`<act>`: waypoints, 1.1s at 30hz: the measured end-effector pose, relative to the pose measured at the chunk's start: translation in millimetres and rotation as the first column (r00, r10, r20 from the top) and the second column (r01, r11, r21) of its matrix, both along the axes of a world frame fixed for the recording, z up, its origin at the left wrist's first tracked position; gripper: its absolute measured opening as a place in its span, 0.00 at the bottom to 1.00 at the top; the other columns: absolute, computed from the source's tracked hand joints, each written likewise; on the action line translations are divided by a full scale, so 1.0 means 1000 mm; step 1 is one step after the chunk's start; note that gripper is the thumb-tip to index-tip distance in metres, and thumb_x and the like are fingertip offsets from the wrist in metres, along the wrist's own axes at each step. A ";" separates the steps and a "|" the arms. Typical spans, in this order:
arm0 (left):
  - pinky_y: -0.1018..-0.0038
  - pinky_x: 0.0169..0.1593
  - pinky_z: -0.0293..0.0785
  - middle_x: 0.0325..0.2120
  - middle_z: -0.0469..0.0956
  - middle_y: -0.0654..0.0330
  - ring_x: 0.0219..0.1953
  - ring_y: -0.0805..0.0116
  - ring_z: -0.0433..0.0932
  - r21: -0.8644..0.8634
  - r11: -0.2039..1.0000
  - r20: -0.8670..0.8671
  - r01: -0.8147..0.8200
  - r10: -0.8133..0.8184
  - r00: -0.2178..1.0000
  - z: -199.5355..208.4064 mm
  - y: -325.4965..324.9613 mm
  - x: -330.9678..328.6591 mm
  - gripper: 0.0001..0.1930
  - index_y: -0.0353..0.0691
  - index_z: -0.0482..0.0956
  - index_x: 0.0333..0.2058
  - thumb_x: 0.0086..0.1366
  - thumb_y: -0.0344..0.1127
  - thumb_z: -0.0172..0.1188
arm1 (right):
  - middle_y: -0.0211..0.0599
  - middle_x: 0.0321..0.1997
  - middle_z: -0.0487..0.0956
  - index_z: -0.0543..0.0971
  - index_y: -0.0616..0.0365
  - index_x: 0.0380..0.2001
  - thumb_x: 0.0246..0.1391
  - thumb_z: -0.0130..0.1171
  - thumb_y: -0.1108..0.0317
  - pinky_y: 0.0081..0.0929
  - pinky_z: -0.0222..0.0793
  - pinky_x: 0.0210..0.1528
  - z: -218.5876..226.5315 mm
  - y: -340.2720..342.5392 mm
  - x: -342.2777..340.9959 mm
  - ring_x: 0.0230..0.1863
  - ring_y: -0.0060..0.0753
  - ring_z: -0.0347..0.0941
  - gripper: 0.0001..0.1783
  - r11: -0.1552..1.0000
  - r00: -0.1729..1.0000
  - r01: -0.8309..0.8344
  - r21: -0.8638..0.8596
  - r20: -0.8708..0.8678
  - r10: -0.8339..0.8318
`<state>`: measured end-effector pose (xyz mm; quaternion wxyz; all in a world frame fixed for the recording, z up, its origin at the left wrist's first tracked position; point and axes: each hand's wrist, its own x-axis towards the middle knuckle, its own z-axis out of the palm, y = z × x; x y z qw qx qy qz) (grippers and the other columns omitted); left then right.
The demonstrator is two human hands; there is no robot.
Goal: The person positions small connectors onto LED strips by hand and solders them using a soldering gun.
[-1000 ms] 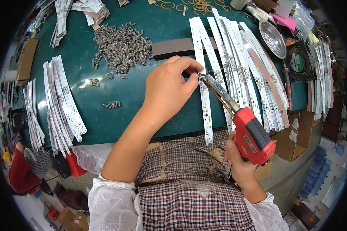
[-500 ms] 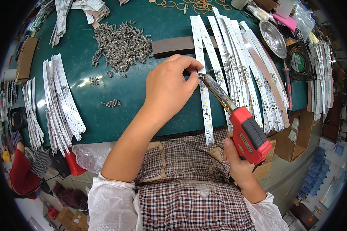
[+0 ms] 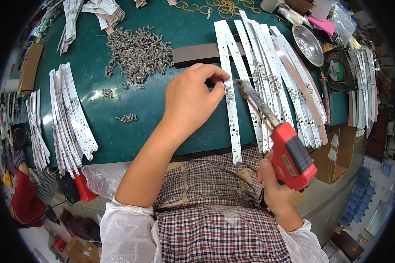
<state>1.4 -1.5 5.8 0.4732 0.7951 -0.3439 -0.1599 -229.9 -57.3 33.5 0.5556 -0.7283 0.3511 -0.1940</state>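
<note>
My left hand [image 3: 189, 95] is bent in a pinch at the left edge of a white LED strip board [image 3: 233, 127]. Whatever lies between the fingertips is too small to make out. The strip stands lengthwise before me, its lower end at the table's front edge. My right hand [image 3: 274, 186] grips a red and black soldering gun [image 3: 290, 157] by its handle. Its darkened tip points up and left, just right of the strip and apart from it. Left of my hand lies a heap of small metal parts [image 3: 138, 55], with a short row of the same parts [image 3: 127, 118] nearer me.
A brown bar [image 3: 195, 55] lies crosswise behind the strip. More LED strips [image 3: 274, 87] fan out on the right, others [image 3: 70, 118] on the left. A metal bowl [image 3: 308, 44], a fan [image 3: 340, 70] and a screwdriver [image 3: 324, 94] sit at right. Rubber bands [image 3: 228, 8] lie at the back.
The soldering gun has moved right and slightly down, its tip leaving the strip by my left fingertips. My left hand stays almost in place at the strip.
</note>
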 end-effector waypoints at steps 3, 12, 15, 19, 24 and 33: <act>0.82 0.25 0.63 0.27 0.78 0.68 0.20 0.82 0.65 -0.008 1.000 -0.006 0.008 -0.008 1.000 0.001 -0.002 0.000 0.09 0.41 0.82 0.35 0.53 0.28 0.60 | 0.30 0.21 0.68 0.70 0.65 0.35 0.56 0.56 0.72 0.16 0.57 0.15 0.005 -0.007 -0.005 0.13 0.15 0.59 0.08 0.996 0.999 0.032 -0.086 0.031 -0.030; 0.80 0.31 0.71 0.33 0.76 0.63 0.24 0.77 0.74 0.001 1.000 -0.058 0.019 -0.019 0.998 0.007 -0.001 -0.004 0.09 0.39 0.81 0.35 0.53 0.27 0.60 | 0.29 0.29 0.72 0.71 0.62 0.44 0.53 0.60 0.76 0.12 0.60 0.25 0.038 -0.068 0.004 0.23 0.11 0.64 0.15 0.797 0.878 0.478 -0.370 0.183 -0.442; 0.82 0.33 0.73 0.41 0.73 0.57 0.29 0.77 0.78 -0.045 0.997 -0.164 0.066 -0.072 0.984 0.007 0.001 -0.006 0.14 0.33 0.78 0.40 0.53 0.22 0.62 | 0.35 0.40 0.73 0.68 0.62 0.49 0.44 0.65 0.78 0.25 0.68 0.38 0.014 -0.104 -0.002 0.36 0.28 0.72 0.27 0.638 0.931 0.289 -0.714 0.055 -0.360; 0.82 0.34 0.77 0.44 0.70 0.55 0.32 0.72 0.80 -0.098 0.993 -0.202 0.065 -0.084 0.976 0.006 0.001 -0.014 0.17 0.31 0.75 0.43 0.52 0.20 0.63 | 0.43 0.40 0.73 0.69 0.60 0.46 0.37 0.67 0.79 0.34 0.68 0.43 0.009 -0.111 0.035 0.42 0.47 0.73 0.29 0.488 0.936 0.018 -0.872 -0.157 -0.316; 0.78 0.33 0.77 0.44 0.71 0.54 0.30 0.69 0.82 -0.126 0.991 -0.142 0.039 -0.057 0.988 0.001 0.000 -0.021 0.17 0.32 0.75 0.42 0.51 0.21 0.63 | 0.48 0.42 0.72 0.70 0.58 0.42 0.40 0.63 0.78 0.44 0.66 0.42 -0.002 -0.116 0.059 0.44 0.58 0.70 0.22 0.528 0.884 -0.039 -0.848 -0.276 -0.377; 0.75 0.30 0.73 0.28 0.76 0.61 0.24 0.71 0.77 0.077 0.983 0.263 -0.169 0.144 0.954 0.020 0.044 0.000 0.06 0.41 0.78 0.32 0.53 0.31 0.63 | 0.42 0.44 0.73 0.70 0.57 0.45 0.40 0.61 0.80 0.40 0.67 0.45 0.005 -0.133 0.051 0.46 0.52 0.71 0.25 0.483 0.888 0.031 -0.875 -0.198 -0.415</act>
